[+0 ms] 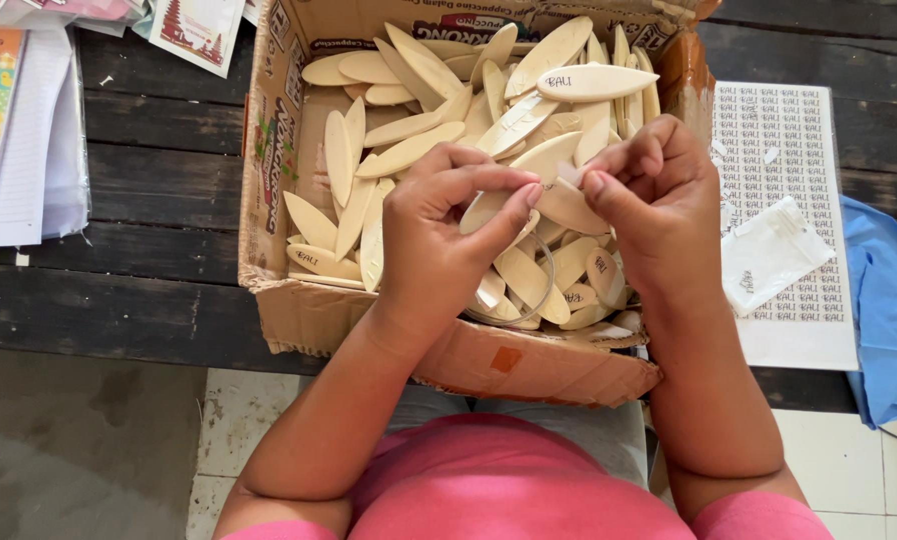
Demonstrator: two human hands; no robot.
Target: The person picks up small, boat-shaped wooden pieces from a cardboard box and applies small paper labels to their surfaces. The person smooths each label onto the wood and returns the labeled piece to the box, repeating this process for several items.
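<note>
pinching one pale oval wooden piece [569,205] between thumb and fingertips, the left hand [439,235] and right hand [654,205] meet over an open cardboard box [369,320], both clenched on that piece, which sits just above the heap. loose oval wooden blanks [409,150] fill the box. the box rests on a dark plank table [159,210]. a printed label sheet [794,130] lies right of the box, with a small clear bag [769,255] on it and blue cloth [894,300] beside it. stacked papers [29,140] sit far left.
</note>
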